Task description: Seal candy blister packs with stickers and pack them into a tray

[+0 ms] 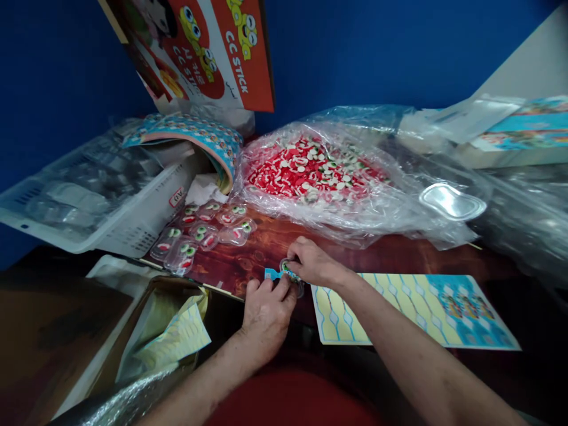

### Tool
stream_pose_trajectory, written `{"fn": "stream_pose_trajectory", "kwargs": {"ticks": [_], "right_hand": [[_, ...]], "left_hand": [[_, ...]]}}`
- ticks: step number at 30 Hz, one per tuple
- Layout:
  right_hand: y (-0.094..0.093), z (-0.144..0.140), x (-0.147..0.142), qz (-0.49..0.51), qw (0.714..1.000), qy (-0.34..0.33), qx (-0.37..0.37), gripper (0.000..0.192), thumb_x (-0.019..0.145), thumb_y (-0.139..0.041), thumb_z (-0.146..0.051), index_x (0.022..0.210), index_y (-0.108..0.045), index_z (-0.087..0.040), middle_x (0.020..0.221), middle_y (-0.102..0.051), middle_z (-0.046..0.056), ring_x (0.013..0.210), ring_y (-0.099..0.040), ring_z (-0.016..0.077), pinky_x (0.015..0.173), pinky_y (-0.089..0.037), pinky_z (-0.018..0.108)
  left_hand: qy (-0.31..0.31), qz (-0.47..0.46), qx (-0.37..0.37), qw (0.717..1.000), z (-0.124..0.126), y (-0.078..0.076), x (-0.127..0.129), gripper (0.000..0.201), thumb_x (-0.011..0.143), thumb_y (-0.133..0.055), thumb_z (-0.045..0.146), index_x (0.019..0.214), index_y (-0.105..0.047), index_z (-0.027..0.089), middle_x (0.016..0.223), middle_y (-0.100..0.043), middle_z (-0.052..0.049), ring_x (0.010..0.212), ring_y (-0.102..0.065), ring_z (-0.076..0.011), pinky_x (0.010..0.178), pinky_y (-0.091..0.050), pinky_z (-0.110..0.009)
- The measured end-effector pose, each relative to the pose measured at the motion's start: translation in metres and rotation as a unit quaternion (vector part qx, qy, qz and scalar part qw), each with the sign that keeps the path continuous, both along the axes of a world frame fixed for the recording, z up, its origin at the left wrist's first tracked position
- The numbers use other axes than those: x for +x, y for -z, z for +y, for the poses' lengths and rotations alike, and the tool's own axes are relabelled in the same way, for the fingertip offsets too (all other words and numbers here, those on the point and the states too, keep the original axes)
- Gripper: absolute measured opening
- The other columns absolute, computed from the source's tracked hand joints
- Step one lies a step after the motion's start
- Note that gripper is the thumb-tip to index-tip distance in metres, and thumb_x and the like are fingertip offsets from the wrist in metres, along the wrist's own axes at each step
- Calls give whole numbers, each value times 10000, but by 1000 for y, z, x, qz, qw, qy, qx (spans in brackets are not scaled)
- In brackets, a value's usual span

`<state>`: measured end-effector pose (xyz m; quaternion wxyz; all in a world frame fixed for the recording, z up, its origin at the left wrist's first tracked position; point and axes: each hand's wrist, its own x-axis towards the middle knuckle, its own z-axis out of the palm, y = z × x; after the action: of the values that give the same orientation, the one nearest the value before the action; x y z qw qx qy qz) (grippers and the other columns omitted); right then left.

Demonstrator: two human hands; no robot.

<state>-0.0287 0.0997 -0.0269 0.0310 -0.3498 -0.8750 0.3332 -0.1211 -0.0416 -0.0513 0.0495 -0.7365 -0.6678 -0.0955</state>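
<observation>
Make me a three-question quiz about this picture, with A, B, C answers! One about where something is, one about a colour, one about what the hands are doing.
1. Where is the sticker sheet?
A. Right of the hands, flat on the table
B. Inside the white basket
C. Leaning on the wall

2. What colour is most of the candy in the clear bag?
A. Purple
B. Red
C. Black

3. What are the hands doing?
A. Resting apart, holding nothing
B. Both pressed together on a small clear pack
C. Lifting the big bag

Answers:
1 A, the sheet lies flat by the right forearm.
2 B, the pile is mostly red with white and green bits.
3 B, the left hand and right hand meet on the small pack with a blue sticker.
</observation>
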Motion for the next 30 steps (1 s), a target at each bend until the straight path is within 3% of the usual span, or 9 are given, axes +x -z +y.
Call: {"fn": "stream_pose_trajectory", "kwargs": {"ticks": [5, 7, 9, 11, 13, 14, 19, 23, 30], "right_hand": [[5, -1, 12, 65, 988, 22, -135, 141, 740, -536, -276, 701, -428, -193, 559, -440, -52, 512, -401, 93, 483, -320, 215], [6, -10, 21, 190, 943, 82, -262, 178, 732, -552, -300, 802, -422, -200, 556, -456, -70, 497, -416, 86, 487, -335, 209], [2, -22, 30, 322, 870, 156, -338, 292, 708, -604, -310, 917, -430, -204, 599, -499, -66, 520, -448, 85, 521, -359, 216], [-7, -35, 39, 391, 833, 204, -335, 362, 698, -642, -317, 979, -444, -205, 615, -517, -60, 531, -458, 82, 529, -359, 214], [-20, -47, 46, 411, 821, 225, -326, 368, 697, -659, -312, 987, -458, -205, 605, -518, -58, 532, -459, 81, 525, -355, 210], [-27, -52, 50, 415, 818, 230, -326, 371, 698, -662, -311, 989, -458, -207, 600, -516, -59, 534, -463, 83, 525, -357, 211], [-45, -65, 67, 421, 816, 253, -305, 370, 712, -644, -304, 1007, -444, -205, 608, -511, -61, 548, -477, 89, 527, -370, 219], [-44, -66, 77, 416, 829, 253, -276, 347, 740, -600, -300, 1023, -428, -194, 605, -507, -65, 556, -480, 90, 541, -377, 225], [-46, -74, 99, 399, 835, 167, -338, 607, 716, -622, -223, 1234, -307, -201, 722, -547, -45, 658, -520, 96, 614, -409, 235]], "left_hand": [[11, -120, 82, 989, -8, 10, -6, 197, 810, -524, 205, 951, -633, 288, 1143, -610, -2, 762, -495, -168, 663, -313, -362], [-45, -249, 123, 960, -8, 8, -6, 155, 793, -548, 218, 906, -645, 263, 1115, -619, -34, 824, -520, -183, 728, -355, -370], [-153, -446, 114, 875, -3, -2, -3, 181, 750, -604, 281, 918, -630, 220, 1011, -641, -74, 806, -552, -184, 717, -413, -349], [-215, -648, 11, 731, 6, -19, 2, 283, 693, -649, 376, 883, -614, 169, 817, -652, -70, 653, -568, -153, 589, -448, -293], [-197, -769, -90, 602, 16, -38, 9, 327, 623, -691, 437, 726, -597, 141, 608, -610, -18, 491, -519, -104, 475, -420, -234], [-177, -797, -111, 566, 21, -46, 13, 342, 592, -711, 444, 641, -574, 135, 539, -581, 2, 449, -495, -85, 450, -406, -213], [-135, -817, -131, 545, 30, -69, 34, 324, 546, -763, 369, 585, -560, 119, 505, -572, 24, 430, -492, -57, 443, -404, -179], [-140, -817, -171, 533, 31, -70, 43, 340, 501, -795, 313, 706, -615, 111, 587, -618, 6, 455, -533, -76, 454, -427, -195], [-177, -834, -132, 506, 28, -74, 44, 272, 484, -804, 247, 631, -627, 103, 535, -623, -12, 447, -547, -88, 478, -444, -209]]}}
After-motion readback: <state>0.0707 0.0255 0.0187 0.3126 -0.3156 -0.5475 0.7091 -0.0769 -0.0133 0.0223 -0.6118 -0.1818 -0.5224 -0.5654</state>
